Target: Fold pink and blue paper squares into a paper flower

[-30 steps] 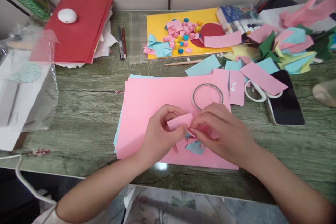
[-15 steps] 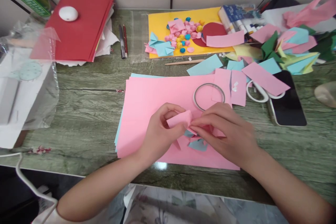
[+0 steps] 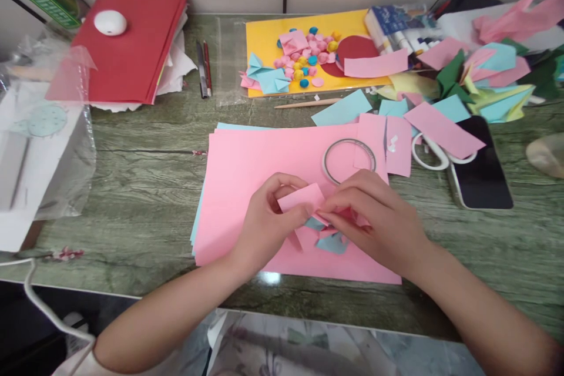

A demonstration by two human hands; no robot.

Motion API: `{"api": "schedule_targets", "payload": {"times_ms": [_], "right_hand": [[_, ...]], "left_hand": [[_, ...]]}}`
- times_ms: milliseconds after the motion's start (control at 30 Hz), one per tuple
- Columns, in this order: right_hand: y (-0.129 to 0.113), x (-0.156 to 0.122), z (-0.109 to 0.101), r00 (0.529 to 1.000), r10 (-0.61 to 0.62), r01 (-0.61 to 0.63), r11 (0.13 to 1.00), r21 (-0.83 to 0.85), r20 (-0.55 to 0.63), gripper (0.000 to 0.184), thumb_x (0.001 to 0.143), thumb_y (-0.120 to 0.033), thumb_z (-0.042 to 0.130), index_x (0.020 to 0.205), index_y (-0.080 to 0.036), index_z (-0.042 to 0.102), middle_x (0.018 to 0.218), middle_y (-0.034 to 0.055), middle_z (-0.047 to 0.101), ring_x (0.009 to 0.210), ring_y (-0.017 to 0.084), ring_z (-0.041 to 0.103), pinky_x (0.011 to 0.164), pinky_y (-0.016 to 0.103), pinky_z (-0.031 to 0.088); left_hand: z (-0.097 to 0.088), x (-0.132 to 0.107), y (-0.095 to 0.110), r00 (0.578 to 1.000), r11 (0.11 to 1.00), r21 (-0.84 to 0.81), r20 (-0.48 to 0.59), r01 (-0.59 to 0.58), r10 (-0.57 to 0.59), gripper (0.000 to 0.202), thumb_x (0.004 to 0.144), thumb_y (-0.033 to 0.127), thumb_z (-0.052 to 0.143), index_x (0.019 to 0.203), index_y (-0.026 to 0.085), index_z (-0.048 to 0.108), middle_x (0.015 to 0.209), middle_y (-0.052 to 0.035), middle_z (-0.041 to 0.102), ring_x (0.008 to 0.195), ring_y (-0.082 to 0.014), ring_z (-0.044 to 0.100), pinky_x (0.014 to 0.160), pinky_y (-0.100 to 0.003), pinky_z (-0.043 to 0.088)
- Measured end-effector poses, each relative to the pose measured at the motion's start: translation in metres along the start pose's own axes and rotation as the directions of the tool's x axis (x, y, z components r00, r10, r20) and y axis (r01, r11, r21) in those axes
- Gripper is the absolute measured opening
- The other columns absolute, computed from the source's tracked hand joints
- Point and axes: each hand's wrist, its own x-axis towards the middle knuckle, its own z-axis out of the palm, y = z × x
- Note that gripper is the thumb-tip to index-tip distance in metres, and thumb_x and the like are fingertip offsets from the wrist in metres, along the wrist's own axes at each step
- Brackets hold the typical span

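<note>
Between thumb and fingers, my left hand point(image 3: 273, 214) grips a small folded piece of pink paper point(image 3: 304, 197). The thumb and forefinger of my right hand point(image 3: 374, 217) pinch the right end of that same paper. Both hands hover over a stack of pink paper sheets point(image 3: 238, 170), with blue sheets showing at its left and top edges. Below the fingers are small folded blue paper pieces point(image 3: 332, 242), partly covered by my right hand. A roll of tape point(image 3: 349, 158) lies flat on the pink sheet just above my hands.
White-handled scissors point(image 3: 429, 153) and a phone point(image 3: 482, 176) lie at the right under pink strips. Behind, a yellow sheet point(image 3: 264, 35) carries many small paper balls. A wooden stick point(image 3: 304, 104) lies before it. Red folders point(image 3: 132, 53) and a plastic bag point(image 3: 70, 176) are at the left.
Both hands stay in nearly the same place with the pink paper. The paper's upper fold looks slightly flatter and more tilted. The whole view has shifted slightly.
</note>
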Motion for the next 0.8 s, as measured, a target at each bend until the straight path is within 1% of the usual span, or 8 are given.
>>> {"api": "schedule_targets", "payload": {"times_ms": [100,267,400,533,667,800], "right_hand": [[0.0003,0.0004,-0.0017,1.0,-0.021,0.021,1.0,0.013,-0.005,0.011,0.08,-0.012,0.058,0.076,-0.021,0.054,0.071,-0.0004,0.058,0.069,0.013,0.052,0.063,0.029,0.042],[-0.0004,0.0014,-0.0032,0.998,-0.011,0.011,1.0,-0.001,-0.056,0.009,0.078,-0.015,0.063,0.079,-0.021,0.057,0.072,0.0,0.059,0.069,0.013,0.054,0.064,0.029,0.043],[-0.0013,0.0013,-0.0021,0.999,0.0,0.0,1.0,0.011,-0.047,0.012,0.076,-0.012,0.064,0.079,-0.021,0.058,0.072,0.0002,0.06,0.069,0.013,0.054,0.064,0.03,0.042],[-0.0018,0.0,-0.0015,0.998,0.017,-0.017,1.0,0.0,-0.062,0.011,0.077,-0.012,0.063,0.079,-0.021,0.058,0.072,0.0005,0.06,0.068,0.013,0.054,0.064,0.03,0.042],[-0.0014,-0.0015,-0.0014,0.999,0.027,-0.027,1.0,0.001,-0.031,0.01,0.078,-0.013,0.062,0.078,-0.021,0.056,0.072,-0.0004,0.058,0.069,0.012,0.052,0.064,0.029,0.041],[-0.0008,-0.0018,-0.0007,0.999,0.037,-0.037,0.999,0.001,0.018,0.012,0.078,-0.013,0.062,0.077,-0.021,0.053,0.073,-0.001,0.056,0.071,0.012,0.05,0.064,0.028,0.04]], "left_hand": [[-0.0011,0.0005,-0.0022,1.0,0.998,-0.061,0.006,0.018,-0.017,0.017,0.069,0.015,0.065,0.083,0.019,0.057,0.082,0.0005,0.059,0.071,-0.0111,0.056,0.058,-0.02,0.046],[-0.0019,0.0006,-0.0026,1.0,0.999,-0.052,0.009,0.002,-0.002,0.017,0.069,0.013,0.064,0.083,0.019,0.057,0.08,0.0006,0.059,0.068,-0.0101,0.055,0.057,-0.019,0.045],[-0.0015,0.0003,-0.0006,1.0,1.0,-0.005,-0.006,-0.013,0.013,0.016,0.069,0.014,0.064,0.082,0.019,0.057,0.08,0.0004,0.06,0.07,-0.0117,0.057,0.055,-0.02,0.046],[0.0003,-0.0014,0.003,0.998,0.997,0.068,-0.031,-0.046,0.048,0.016,0.069,0.013,0.063,0.081,0.02,0.056,0.075,0.0016,0.06,0.069,-0.0113,0.058,0.054,-0.019,0.045],[0.0019,-0.0028,0.0047,0.998,0.992,0.11,-0.035,-0.053,0.057,0.016,0.068,0.01,0.062,0.08,0.019,0.055,0.071,0.002,0.06,0.066,-0.0109,0.058,0.053,-0.019,0.044],[0.0009,-0.0025,0.0029,0.998,0.994,0.093,-0.029,-0.049,0.052,0.017,0.069,0.011,0.063,0.081,0.019,0.055,0.073,0.0018,0.06,0.066,-0.0106,0.057,0.054,-0.019,0.044]]}}
